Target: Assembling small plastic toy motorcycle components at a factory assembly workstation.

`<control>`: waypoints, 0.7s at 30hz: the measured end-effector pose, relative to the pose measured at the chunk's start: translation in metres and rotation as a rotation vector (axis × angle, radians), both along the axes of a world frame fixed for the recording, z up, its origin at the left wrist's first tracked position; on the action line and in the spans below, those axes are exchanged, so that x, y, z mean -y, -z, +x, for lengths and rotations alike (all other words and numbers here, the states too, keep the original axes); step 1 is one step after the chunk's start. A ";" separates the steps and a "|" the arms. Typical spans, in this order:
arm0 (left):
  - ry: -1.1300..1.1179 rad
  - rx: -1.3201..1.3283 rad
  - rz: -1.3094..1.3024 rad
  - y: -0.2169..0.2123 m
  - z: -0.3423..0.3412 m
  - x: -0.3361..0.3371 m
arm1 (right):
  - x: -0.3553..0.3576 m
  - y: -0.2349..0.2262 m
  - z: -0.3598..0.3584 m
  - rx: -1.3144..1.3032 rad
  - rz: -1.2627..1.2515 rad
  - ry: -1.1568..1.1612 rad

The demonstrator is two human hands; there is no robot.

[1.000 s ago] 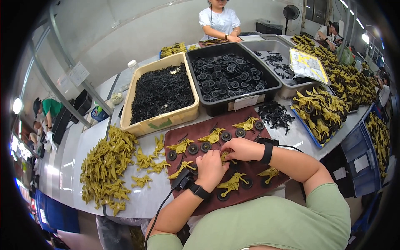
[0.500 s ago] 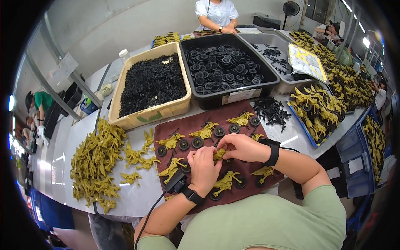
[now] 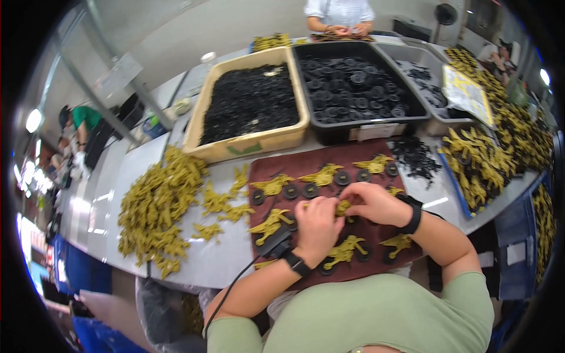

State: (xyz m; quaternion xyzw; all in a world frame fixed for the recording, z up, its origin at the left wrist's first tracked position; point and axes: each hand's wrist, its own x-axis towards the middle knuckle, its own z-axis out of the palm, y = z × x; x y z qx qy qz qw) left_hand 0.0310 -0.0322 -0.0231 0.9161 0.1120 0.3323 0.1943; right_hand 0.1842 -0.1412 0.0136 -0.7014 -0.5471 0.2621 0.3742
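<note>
L hand [image 3: 319,227], R hand [image 3: 380,206]: both gripping yellow part [image 3: 343,207] btwn; we might nudge black wheel [image 3: 310,190] beyond L, knuckles close.

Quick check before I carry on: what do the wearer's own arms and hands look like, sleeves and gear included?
Light green short sleeves, forearms bare below. The left hand has no glove; its wrist wears a black watch-like band beside a dark boxy device trailing a black cable. The right hand, also gloveless, has a black wristband.
</note>
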 end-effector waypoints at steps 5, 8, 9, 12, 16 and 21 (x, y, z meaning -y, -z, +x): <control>0.007 -0.010 0.024 0.002 0.000 0.005 | 0.004 -0.008 -0.004 -0.128 -0.041 0.064; 0.020 -0.020 0.012 0.004 -0.001 0.005 | 0.003 -0.011 -0.005 -0.153 -0.051 0.061; 0.025 -0.021 0.009 0.005 -0.001 0.004 | 0.003 -0.015 -0.006 -0.182 -0.099 0.080; -0.001 -0.021 0.055 0.007 -0.003 0.003 | 0.000 -0.022 -0.010 -0.181 -0.130 0.079; 0.011 -0.051 0.053 0.004 -0.003 0.001 | 0.003 -0.015 -0.011 -0.073 -0.055 0.071; 0.055 -0.241 -0.057 -0.004 0.006 -0.004 | 0.004 -0.016 -0.010 -0.269 -0.119 0.162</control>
